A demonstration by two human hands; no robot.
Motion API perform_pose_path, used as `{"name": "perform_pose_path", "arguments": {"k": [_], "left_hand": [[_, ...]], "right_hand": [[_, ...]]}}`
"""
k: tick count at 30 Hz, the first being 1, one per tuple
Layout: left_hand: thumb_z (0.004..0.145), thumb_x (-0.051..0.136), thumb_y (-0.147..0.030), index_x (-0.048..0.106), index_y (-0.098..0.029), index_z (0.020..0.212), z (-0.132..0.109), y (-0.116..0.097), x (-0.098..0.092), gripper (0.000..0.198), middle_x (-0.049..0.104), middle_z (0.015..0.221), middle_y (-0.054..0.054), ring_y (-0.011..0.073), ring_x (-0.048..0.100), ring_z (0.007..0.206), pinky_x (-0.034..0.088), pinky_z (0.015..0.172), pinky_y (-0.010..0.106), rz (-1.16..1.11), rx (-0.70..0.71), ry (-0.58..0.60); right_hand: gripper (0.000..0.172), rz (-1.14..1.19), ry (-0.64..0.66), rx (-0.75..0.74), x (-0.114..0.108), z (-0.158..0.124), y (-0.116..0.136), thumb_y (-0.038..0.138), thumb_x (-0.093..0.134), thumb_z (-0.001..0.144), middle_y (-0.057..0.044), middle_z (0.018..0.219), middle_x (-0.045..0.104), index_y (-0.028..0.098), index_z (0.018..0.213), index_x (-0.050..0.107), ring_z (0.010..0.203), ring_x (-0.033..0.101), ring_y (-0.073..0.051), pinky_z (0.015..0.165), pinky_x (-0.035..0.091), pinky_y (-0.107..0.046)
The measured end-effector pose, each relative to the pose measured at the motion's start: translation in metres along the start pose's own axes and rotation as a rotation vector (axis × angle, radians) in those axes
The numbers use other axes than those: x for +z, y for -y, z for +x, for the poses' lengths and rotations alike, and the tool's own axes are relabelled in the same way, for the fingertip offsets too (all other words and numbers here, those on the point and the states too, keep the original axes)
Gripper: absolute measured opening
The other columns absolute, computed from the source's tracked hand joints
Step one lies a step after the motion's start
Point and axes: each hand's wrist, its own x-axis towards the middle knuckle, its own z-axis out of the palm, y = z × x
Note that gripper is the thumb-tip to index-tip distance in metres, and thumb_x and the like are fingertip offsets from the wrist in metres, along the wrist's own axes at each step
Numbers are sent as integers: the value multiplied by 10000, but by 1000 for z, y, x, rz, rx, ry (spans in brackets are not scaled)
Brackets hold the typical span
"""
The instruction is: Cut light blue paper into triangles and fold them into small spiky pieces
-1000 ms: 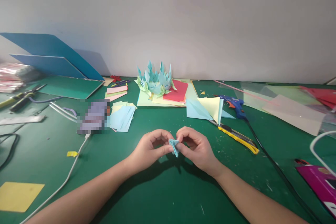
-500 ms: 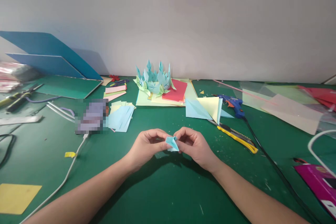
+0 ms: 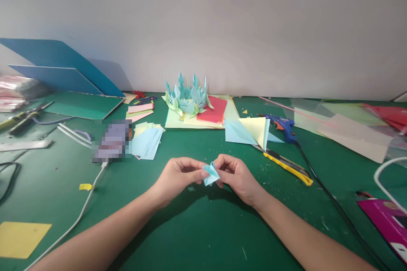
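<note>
A small folded piece of light blue paper (image 3: 210,175) is held up over the green table, pinched from both sides. My left hand (image 3: 181,176) grips its left edge between thumb and fingers. On the other side, my right hand (image 3: 233,174) pinches the paper's right part, its thumb near the fold. Pointed flaps of the paper stick out between the two hands, and its rear side is hidden. Beyond the hands stands a light blue paper crown (image 3: 188,95) with green folded leaves round its base.
Blue paper sheets (image 3: 148,142) and a phone (image 3: 112,139) on a white cable lie left. At right are folded blue and yellow papers (image 3: 243,130), a yellow utility knife (image 3: 288,167), a blue glue gun (image 3: 284,127) with a black cord, and a magenta box (image 3: 381,222).
The folded paper has turned between my fingers and shifted slightly right, so its flaps point differently. Both hands stay close together in nearly the same place.
</note>
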Motion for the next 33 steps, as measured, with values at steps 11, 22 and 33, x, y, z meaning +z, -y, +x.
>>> {"name": "perform_pose_path", "arguments": {"k": [11, 22, 33], "left_hand": [[495, 852, -269, 726, -151, 636, 0, 1, 0, 223, 669, 591, 19, 87, 521, 518, 390, 493, 217, -68, -78, 17], [492, 869, -284, 724, -137, 721, 4, 1, -1, 308, 666, 649, -14, 40, 563, 573, 445, 581, 150, -248, -253, 21], [569, 807, -286, 654, -132, 728, -3, -4, 5, 269, 618, 605, -21, 64, 498, 505, 328, 438, 180, 28, -74, -13]], "right_hand": [[354, 17, 60, 107, -1, 0, -2, 328, 832, 566, 67, 556, 557, 171, 612, 518, 435, 469, -51, 428, 358, -178], [320, 13, 39, 169, 2, 1, 0, 391, 774, 620, 46, 501, 579, 158, 594, 556, 398, 459, -46, 392, 347, -169], [337, -121, 60, 140, 2, 0, 1, 387, 738, 634, 65, 474, 523, 177, 582, 480, 384, 403, -43, 381, 308, -167]]}}
